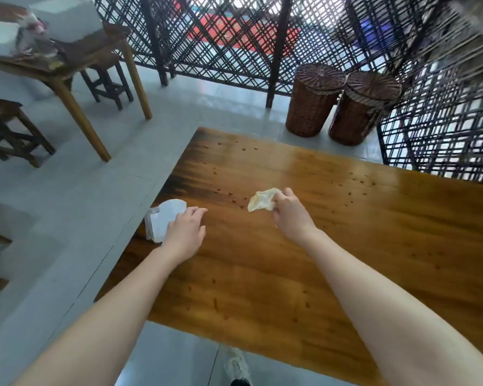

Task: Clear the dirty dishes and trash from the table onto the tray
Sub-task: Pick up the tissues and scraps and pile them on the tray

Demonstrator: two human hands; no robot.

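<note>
Upper left of the frame, a second table (76, 66) with stools (108, 79) sits on the grey floor (67, 204). At the worktop's (346, 260) left edge lies a white folded paper (165, 218), and the left hand (184, 235) is on it, palm down, fingers (198, 211) stretched straight and relaxed, gripping nothing that shows. Centre frame, the right hand (289, 215) has its fingers curled tight round a crumpled yellowish napkin (261, 204), held just above the wood. Brown crumbs (349, 193) are scattered across the worktop around and beyond it. Upper right, two wicker baskets (313, 104) stand side by side, touching, before a dark lattice screen (234, 37).
</note>
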